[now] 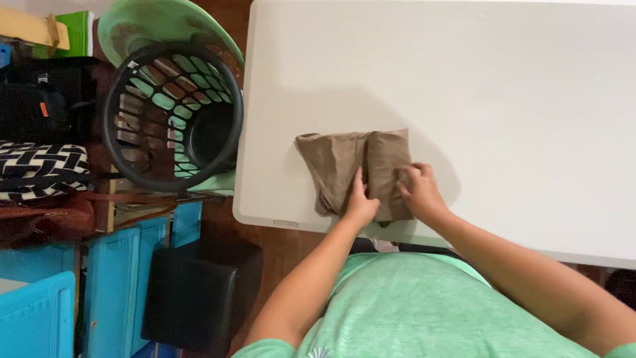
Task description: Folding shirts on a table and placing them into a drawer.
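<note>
Two hands worked on one cloth, brown and partly folded, near front edge of counter, toward its left corner. Left hand pressed flat, fingers together, on cloth's middle crease, gripping nothing. Right hand curled, fingertips pinching folded right flap. Black basket off counter's left edge, apparently empty. Best done, by judgement: left palm kept firm on crease as anchor, flap edges lined up before flattening, wrinkles smoothed outward, cloth kept clear of front edge.
</note>
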